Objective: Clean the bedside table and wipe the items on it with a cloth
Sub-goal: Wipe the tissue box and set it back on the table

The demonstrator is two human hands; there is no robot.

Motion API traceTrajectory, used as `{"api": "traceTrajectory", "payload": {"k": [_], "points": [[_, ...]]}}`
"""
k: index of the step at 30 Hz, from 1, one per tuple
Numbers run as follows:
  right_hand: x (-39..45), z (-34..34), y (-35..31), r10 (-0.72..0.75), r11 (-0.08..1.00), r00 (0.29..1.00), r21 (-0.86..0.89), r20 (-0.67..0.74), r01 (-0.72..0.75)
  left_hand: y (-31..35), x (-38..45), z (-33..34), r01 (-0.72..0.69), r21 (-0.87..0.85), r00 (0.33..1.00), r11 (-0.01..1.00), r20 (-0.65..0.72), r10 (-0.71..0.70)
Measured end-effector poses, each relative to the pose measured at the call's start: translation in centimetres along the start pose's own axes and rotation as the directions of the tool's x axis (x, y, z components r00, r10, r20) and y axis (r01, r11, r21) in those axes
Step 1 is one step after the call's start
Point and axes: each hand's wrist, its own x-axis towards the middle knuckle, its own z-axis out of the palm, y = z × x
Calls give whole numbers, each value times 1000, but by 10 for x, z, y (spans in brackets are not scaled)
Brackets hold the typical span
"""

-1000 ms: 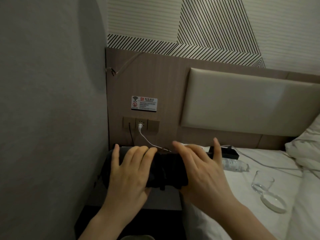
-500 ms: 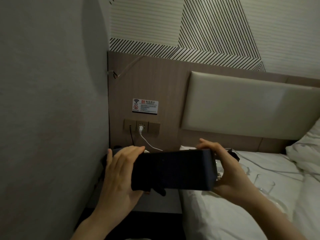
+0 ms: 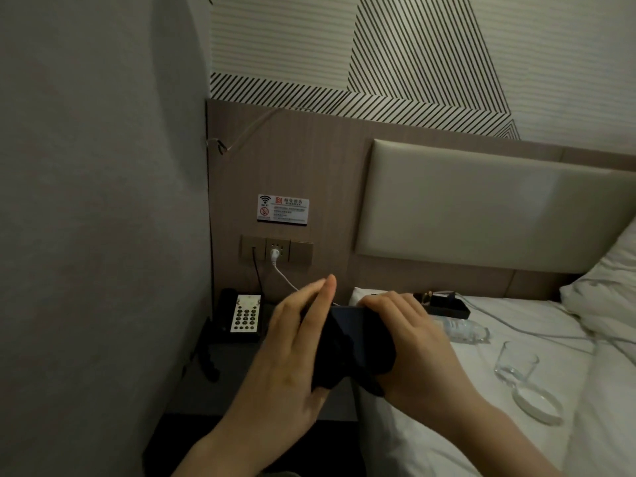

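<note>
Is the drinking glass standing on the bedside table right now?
No, the glass is on the white bed sheet, to the right of the hands, while the bedside table holds the phone.

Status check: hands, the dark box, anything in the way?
Left hand flat, pressing dark cloth on dark box. Right hand grips box's right end, above bedside table. Phone behind left; nothing blocking.
</note>
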Motion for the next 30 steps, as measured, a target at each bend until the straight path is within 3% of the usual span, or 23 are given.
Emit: {"api": "traceTrajectory", "payload": {"k": [3,6,10,13,18,22,23,27,30], "points": [[5,-6,-7,-31,998,999,-50,24,32,-7,-1,-4,-2,53,1000,999,-29,3],[12,-12,-10,-26,996,998,-81,56,30,-8,-1,-9,-3,-78,993,997,-116,-6],[5,-24,11,137,955,981,245,140,-169,-12,-6,-19,82,-278,973,957,-187,-137],[-4,-22,33,222,881,945,366,239,-300,-14,-9,-25,107,-323,965,940,-195,-177],[-11,-3,41,190,778,915,514,356,-362,-15,-14,-20,166,-496,951,853,-147,-271],[-15,3,40,209,819,938,475,278,-323,-23,-10,-27,133,-433,980,891,-80,-185],[-15,4,36,222,826,941,463,255,-320,-26,-10,-29,133,-486,979,864,-69,-189],[-9,6,21,194,861,969,447,151,-242,-31,-5,-20,254,-790,918,558,14,-397],[-2,4,11,157,898,980,395,119,-192,-31,-3,-9,324,-744,838,585,-62,-542]]}}
